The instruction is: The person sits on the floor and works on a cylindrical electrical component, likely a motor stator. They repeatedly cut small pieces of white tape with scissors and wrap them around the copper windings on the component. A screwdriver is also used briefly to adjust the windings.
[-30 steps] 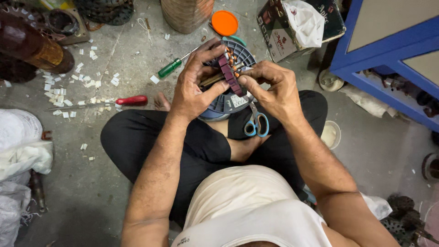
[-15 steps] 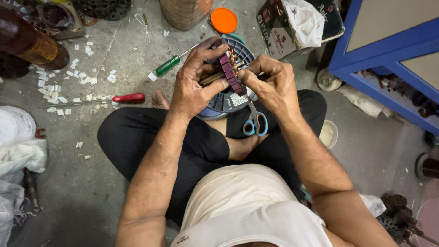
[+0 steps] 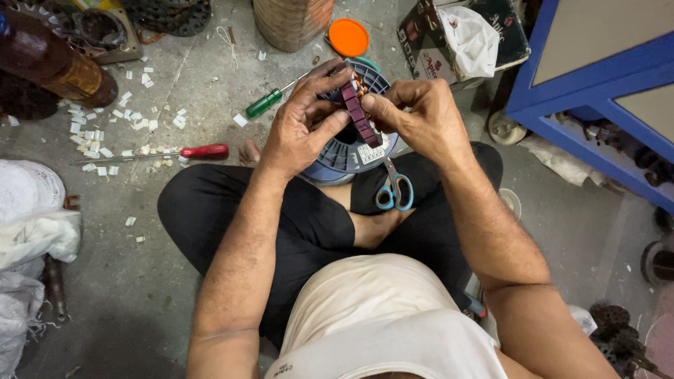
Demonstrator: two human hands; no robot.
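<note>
I see my left hand [image 3: 302,130] and right hand [image 3: 421,116], fingers closed on a dark maroon slotted metal core [image 3: 358,112] with copper wire at its top, above the blue-grey plastic spool [image 3: 344,154]. Winding looks partly done; blue-handled scissors [image 3: 394,191] lie unused on my lap.

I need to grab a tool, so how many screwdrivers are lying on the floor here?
2. The green-handled screwdriver lies just beyond the left hand; the red-handled screwdriver lies by the left knee among paper scraps. Others may be hidden in the clutter.
</note>
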